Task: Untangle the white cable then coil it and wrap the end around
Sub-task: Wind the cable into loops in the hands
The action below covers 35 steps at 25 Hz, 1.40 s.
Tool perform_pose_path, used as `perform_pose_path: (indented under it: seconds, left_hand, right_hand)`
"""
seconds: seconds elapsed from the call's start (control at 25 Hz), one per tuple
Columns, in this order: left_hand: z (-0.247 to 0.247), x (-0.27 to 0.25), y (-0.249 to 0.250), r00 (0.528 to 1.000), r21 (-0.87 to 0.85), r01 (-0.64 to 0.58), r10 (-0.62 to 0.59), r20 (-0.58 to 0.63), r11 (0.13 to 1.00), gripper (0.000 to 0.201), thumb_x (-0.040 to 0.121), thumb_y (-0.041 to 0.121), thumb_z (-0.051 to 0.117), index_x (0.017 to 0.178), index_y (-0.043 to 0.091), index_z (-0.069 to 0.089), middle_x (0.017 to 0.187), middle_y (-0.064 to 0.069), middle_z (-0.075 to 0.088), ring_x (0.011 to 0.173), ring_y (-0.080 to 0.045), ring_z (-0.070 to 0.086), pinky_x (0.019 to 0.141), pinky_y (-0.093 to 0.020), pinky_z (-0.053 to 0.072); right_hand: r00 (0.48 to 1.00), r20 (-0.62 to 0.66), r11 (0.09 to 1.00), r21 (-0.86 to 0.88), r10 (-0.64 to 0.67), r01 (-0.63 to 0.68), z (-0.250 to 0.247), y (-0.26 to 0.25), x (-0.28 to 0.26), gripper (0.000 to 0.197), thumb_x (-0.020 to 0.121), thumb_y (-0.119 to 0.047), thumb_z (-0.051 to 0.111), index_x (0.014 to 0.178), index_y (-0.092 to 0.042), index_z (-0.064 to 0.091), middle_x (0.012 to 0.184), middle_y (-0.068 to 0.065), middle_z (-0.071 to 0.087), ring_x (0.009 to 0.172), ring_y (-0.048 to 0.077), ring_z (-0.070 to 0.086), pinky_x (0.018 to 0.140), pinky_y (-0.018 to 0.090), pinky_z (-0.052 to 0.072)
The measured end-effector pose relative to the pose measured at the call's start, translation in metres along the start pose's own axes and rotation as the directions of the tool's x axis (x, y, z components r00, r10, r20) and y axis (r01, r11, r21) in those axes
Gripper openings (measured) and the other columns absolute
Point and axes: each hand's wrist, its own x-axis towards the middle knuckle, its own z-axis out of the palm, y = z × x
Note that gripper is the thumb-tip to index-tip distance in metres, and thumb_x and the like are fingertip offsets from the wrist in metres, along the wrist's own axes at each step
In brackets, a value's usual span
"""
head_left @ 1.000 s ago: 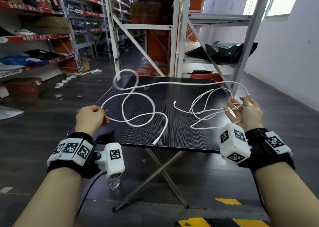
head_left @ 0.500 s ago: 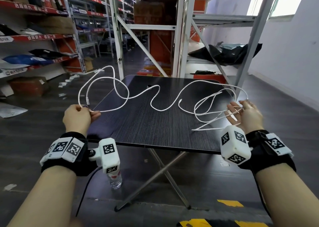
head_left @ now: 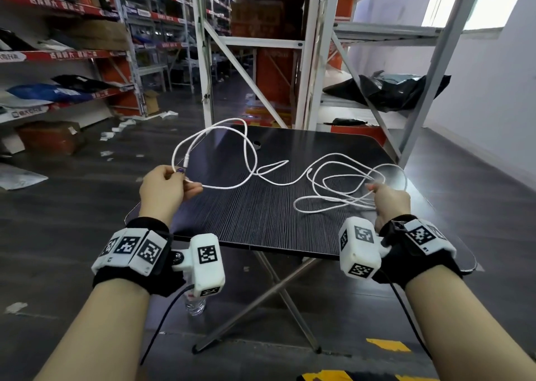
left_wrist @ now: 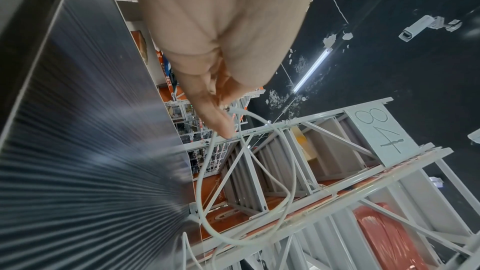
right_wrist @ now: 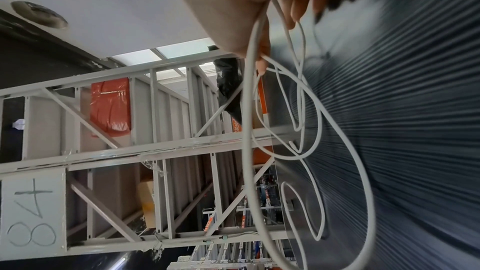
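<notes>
Here, the black folding table [head_left: 290, 221] carries the white cable [head_left: 278, 182], sprawled in loose loops from 9 to 3 o'clock. Left hand [head_left: 164, 190] at 9 pinches one strand beside the plug end. Right hand [head_left: 390, 202] at 3 grips several gathered loops.

White throughout: thin round cable [head_left: 232, 184], no markings. Black with fine pale parallel ribbing: flat square desk [head_left: 261, 215]. Silver-grey: crossed metal desk legs [head_left: 278, 296]. White with black square-code patterns: boxy plastic wrist trackers [head_left: 359, 248], on black fabric wrist straps [head_left: 406, 253]. Dark purple: nail polish on left hand [head_left: 165, 188]. Pale grey-white: steel shelving uprights [head_left: 316, 50], with red labelled edge strips [head_left: 66, 54] further left. Orange-red: wrapped pallet goods [head_left: 275, 79]. Glossy black: crumpled plastic bag [head_left: 388, 90]. Dark grey: floor [head_left: 58, 235], with yellow-and-black striping [head_left: 388, 345].
</notes>
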Motion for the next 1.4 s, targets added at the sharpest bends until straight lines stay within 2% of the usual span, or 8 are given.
perform_pose_path:
  seconds: [0.2, 0.44, 0.64, 0.72, 0.8, 1.0, 1.24, 1.4]
  left_hand:
    - [0.007, -0.001, 0.0, 0.999, 0.009, 0.034, -0.034, 0.026, 0.999, 0.025, 0.095, 0.0, 0.041, 0.073, 0.008, 0.049, 0.067, -0.013, 0.053, 0.042, -0.007, 0.062, 0.047, -0.015, 0.052]
    - [0.002, -0.009, 0.006, 0.998, -0.022, 0.037, -0.036, 0.045, 0.999, 0.023, 0.096, 0.002, 0.043, 0.075, 0.008, 0.051, 0.069, -0.011, 0.051, 0.043, -0.006, 0.062, 0.047, -0.015, 0.052]
    - [0.0, -0.011, 0.006, 0.998, -0.037, 0.051, -0.049, 0.042, 0.998, 0.023, 0.096, 0.001, 0.041, 0.075, 0.007, 0.051, 0.07, -0.012, 0.051, 0.042, -0.005, 0.061, 0.047, -0.013, 0.05]
    - [0.002, -0.01, 0.006, 0.997, -0.041, 0.055, -0.053, 0.048, 0.998, 0.024, 0.096, 0.0, 0.04, 0.076, 0.007, 0.051, 0.071, -0.012, 0.051, 0.042, -0.005, 0.061, 0.047, -0.013, 0.05]
    - [0.004, -0.009, 0.006, 0.997, -0.03, 0.054, -0.052, 0.056, 0.998, 0.024, 0.096, 0.0, 0.04, 0.076, 0.008, 0.052, 0.071, -0.011, 0.052, 0.043, -0.005, 0.062, 0.048, -0.013, 0.05]
    - [0.007, -0.012, 0.005, 0.996, 0.021, 0.012, -0.014, 0.087, 1.0, 0.019, 0.096, 0.002, 0.043, 0.085, 0.007, 0.058, 0.07, -0.007, 0.05, 0.043, -0.002, 0.058, 0.049, -0.013, 0.05]
    - [0.008, -0.022, 0.009, 0.977, 0.141, -0.118, 0.09, 0.191, 0.983, 0.018, 0.095, 0.003, 0.044, 0.1, 0.006, 0.062, 0.069, -0.006, 0.051, 0.043, -0.002, 0.055, 0.049, -0.013, 0.049]
    - [0.015, -0.031, 0.016, 0.958, 0.136, -0.183, 0.146, 0.246, 0.974, 0.02, 0.095, 0.002, 0.044, 0.101, 0.007, 0.062, 0.067, -0.009, 0.052, 0.044, -0.001, 0.055, 0.049, -0.012, 0.05]
  right_hand:
    - [0.981, -0.192, 0.985, -0.174, -0.024, -0.01, 0.014, -0.001, -0.003, 0.041, 0.092, -0.025, 0.042, 0.125, -0.005, 0.054, 0.142, 0.023, 0.035, 0.128, 0.037, 0.036, 0.108, 0.043, 0.033]
    - [0.994, -0.097, 0.962, -0.271, -0.044, 0.016, 0.046, -0.008, -0.01, 0.053, 0.09, -0.01, 0.042, 0.138, 0.005, 0.027, 0.145, 0.023, 0.032, 0.135, 0.036, 0.032, 0.112, 0.04, 0.026]
    - [0.894, 0.448, 0.935, -0.313, -0.008, 0.165, 0.076, -0.007, -0.015, 0.036, 0.088, -0.011, 0.059, 0.121, 0.002, 0.052, 0.09, 0.004, 0.055, 0.088, 0.018, 0.054, 0.093, 0.036, 0.047]
    - [0.906, 0.423, 0.925, -0.342, -0.005, 0.165, 0.077, -0.007, -0.008, 0.009, 0.086, -0.014, 0.061, 0.086, -0.006, 0.06, 0.075, 0.0, 0.052, 0.067, 0.012, 0.049, 0.064, 0.021, 0.05]
    - [0.965, 0.257, 0.935, -0.328, -0.054, 0.139, 0.067, -0.014, -0.011, 0.024, 0.073, -0.024, 0.066, 0.082, -0.006, 0.054, 0.08, 0.008, 0.052, 0.061, 0.017, 0.048, 0.047, 0.02, 0.043]
    - [0.995, 0.0, 0.924, -0.37, -0.102, 0.095, 0.042, -0.024, -0.008, 0.063, 0.075, -0.028, 0.055, 0.127, 0.006, 0.048, 0.133, 0.023, 0.045, 0.123, 0.04, 0.045, 0.104, 0.044, 0.039]
    - [0.935, -0.091, 0.908, -0.287, -0.343, 0.305, 0.031, -0.032, -0.032, 0.047, 0.083, -0.016, 0.05, 0.127, -0.003, 0.053, 0.131, 0.015, 0.052, 0.125, 0.03, 0.044, 0.109, 0.036, 0.031]
    - [0.823, 0.262, 0.86, 0.065, -0.504, 0.506, 0.027, -0.046, -0.069, 0.025, 0.082, 0.001, 0.053, 0.085, -0.016, 0.071, 0.087, 0.001, 0.07, 0.076, 0.008, 0.062, 0.076, 0.024, 0.05]
